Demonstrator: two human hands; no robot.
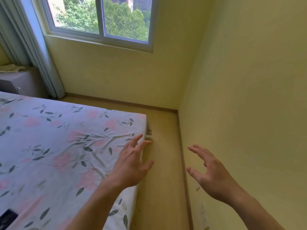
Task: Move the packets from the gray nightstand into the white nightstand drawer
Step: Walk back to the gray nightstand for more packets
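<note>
one head-worn view looks forward and down across the bed (66, 138) corner toward the window (101, 19).

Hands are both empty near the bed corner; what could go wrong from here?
1. Left hand and right hand hold no packets, and only the gray nightstand shows, far across the bed; no white nightstand is visible.
2. The floor strip is narrow; bumping the bed corner is possible.

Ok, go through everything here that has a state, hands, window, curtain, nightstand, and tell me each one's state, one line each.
Left hand: open, fingers spread, holding nothing.
Right hand: open, fingers spread, holding nothing.
White-framed sliding window: closed.
Pale blue curtain: drawn aside to the left.
Gray nightstand: drawer looks closed; light-coloured items lie on top.
Floral bed sheet: wrinkled.
</note>
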